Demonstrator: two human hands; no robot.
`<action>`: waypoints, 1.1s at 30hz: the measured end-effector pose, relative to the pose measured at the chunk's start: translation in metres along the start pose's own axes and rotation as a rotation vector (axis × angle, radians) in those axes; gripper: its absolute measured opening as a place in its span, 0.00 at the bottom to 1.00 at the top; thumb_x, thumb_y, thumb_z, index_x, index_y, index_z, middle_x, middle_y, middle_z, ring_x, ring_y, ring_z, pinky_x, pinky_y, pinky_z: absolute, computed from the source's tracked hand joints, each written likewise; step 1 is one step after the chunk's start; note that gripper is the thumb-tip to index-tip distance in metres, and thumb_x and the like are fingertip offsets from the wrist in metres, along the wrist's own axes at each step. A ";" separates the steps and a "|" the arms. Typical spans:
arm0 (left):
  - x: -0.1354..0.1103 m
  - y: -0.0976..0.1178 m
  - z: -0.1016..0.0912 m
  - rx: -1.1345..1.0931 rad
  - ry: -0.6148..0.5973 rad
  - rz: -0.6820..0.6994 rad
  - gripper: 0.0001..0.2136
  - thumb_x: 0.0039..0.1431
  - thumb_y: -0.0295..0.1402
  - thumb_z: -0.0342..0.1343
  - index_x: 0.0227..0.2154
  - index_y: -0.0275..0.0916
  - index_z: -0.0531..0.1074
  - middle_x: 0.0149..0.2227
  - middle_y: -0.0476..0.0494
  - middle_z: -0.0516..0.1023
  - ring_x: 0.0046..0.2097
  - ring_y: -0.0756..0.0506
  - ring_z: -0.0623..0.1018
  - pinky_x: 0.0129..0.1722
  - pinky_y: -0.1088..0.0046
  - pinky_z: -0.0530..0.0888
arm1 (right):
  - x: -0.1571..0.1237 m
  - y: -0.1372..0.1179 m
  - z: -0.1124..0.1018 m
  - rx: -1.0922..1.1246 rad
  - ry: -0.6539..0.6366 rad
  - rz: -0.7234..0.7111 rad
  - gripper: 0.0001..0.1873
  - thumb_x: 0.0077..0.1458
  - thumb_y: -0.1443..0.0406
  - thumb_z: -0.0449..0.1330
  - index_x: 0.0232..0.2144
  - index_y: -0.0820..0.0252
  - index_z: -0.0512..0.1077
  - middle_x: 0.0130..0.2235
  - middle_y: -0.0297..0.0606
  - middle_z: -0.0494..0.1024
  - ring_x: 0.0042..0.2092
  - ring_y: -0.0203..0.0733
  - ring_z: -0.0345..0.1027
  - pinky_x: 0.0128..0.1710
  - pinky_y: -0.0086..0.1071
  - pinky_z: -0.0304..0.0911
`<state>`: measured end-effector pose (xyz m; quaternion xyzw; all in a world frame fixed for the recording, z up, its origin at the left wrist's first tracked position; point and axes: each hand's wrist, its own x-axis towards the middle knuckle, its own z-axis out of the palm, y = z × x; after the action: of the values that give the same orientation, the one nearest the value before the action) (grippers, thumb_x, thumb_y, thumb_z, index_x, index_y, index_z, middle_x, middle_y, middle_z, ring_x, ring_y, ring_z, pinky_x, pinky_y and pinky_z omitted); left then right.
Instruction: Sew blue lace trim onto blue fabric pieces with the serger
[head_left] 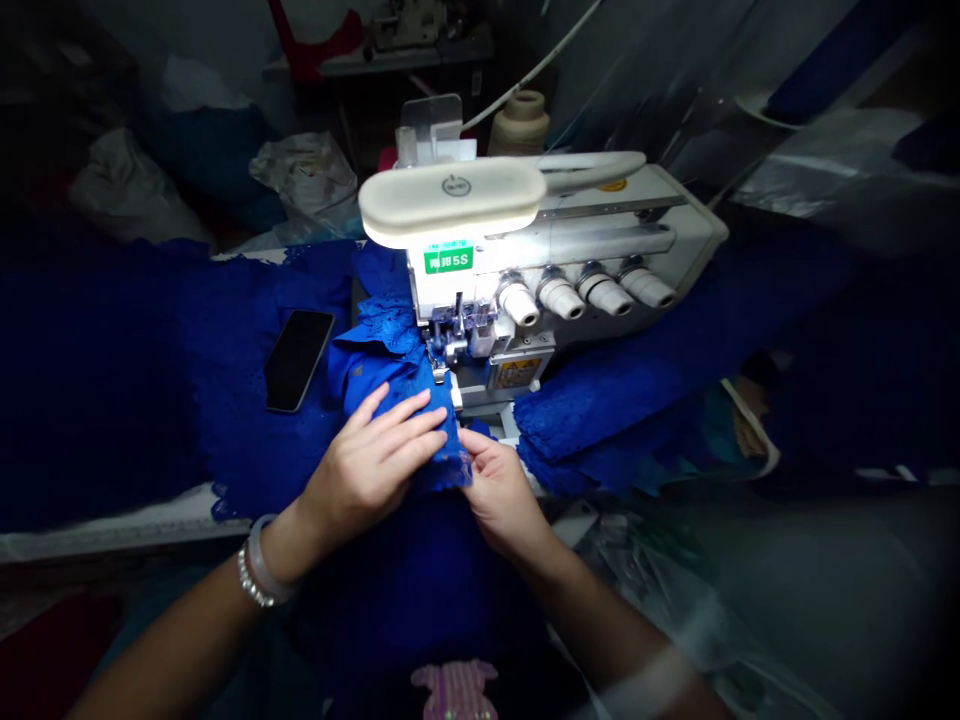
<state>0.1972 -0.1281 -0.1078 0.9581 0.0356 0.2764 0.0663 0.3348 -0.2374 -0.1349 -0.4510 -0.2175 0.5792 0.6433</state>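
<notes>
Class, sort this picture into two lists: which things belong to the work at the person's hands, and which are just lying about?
Part of the work:
left hand, flat on the blue lace
right hand, at the lace's edge
overlock sewing machine, its presser foot at the lace

Lying about:
smartphone
crumpled white plastic bag

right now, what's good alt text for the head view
Two bare hands work blue eyelet lace at the presser foot of a white overlock sewing machine, the left hand flat on it, the right hand holding its edge. A black smartphone lies on more blue lace nearby.
</notes>
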 end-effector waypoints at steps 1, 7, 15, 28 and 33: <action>-0.001 -0.004 -0.001 -0.045 -0.011 -0.031 0.15 0.62 0.21 0.47 0.48 0.34 0.72 0.52 0.35 0.78 0.61 0.40 0.72 0.65 0.49 0.61 | -0.002 0.001 -0.001 -0.013 0.011 0.010 0.16 0.45 0.54 0.71 0.33 0.56 0.78 0.30 0.34 0.81 0.35 0.44 0.77 0.41 0.40 0.74; -0.012 0.008 0.001 -0.154 0.047 -0.058 0.14 0.62 0.23 0.51 0.49 0.37 0.72 0.47 0.38 0.81 0.56 0.42 0.76 0.63 0.50 0.64 | -0.017 0.006 -0.006 0.025 0.041 0.059 0.20 0.41 0.56 0.73 0.34 0.59 0.76 0.30 0.35 0.82 0.32 0.43 0.78 0.39 0.39 0.76; -0.022 0.035 0.003 -0.187 0.115 -0.147 0.12 0.58 0.22 0.59 0.45 0.36 0.74 0.44 0.40 0.82 0.51 0.44 0.79 0.60 0.56 0.69 | -0.037 0.005 -0.005 -0.067 0.078 -0.050 0.27 0.50 0.60 0.69 0.52 0.53 0.68 0.33 0.33 0.82 0.31 0.41 0.79 0.41 0.38 0.77; -0.024 0.052 0.003 -0.005 0.081 -0.076 0.14 0.59 0.22 0.59 0.48 0.35 0.73 0.44 0.41 0.81 0.50 0.44 0.78 0.58 0.58 0.68 | -0.046 0.000 -0.005 -0.302 0.039 -0.282 0.17 0.58 0.69 0.58 0.50 0.58 0.73 0.37 0.36 0.84 0.37 0.37 0.80 0.41 0.28 0.76; -0.023 0.041 0.003 -0.044 0.131 -0.028 0.11 0.64 0.26 0.53 0.48 0.37 0.71 0.41 0.42 0.80 0.47 0.46 0.77 0.55 0.61 0.70 | -0.045 -0.006 -0.008 -0.622 0.019 -0.492 0.12 0.56 0.72 0.60 0.43 0.59 0.77 0.38 0.38 0.84 0.35 0.37 0.80 0.37 0.25 0.76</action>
<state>0.1806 -0.1713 -0.1168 0.9357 0.0474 0.3382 0.0885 0.3336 -0.2819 -0.1228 -0.5640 -0.4779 0.3101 0.5977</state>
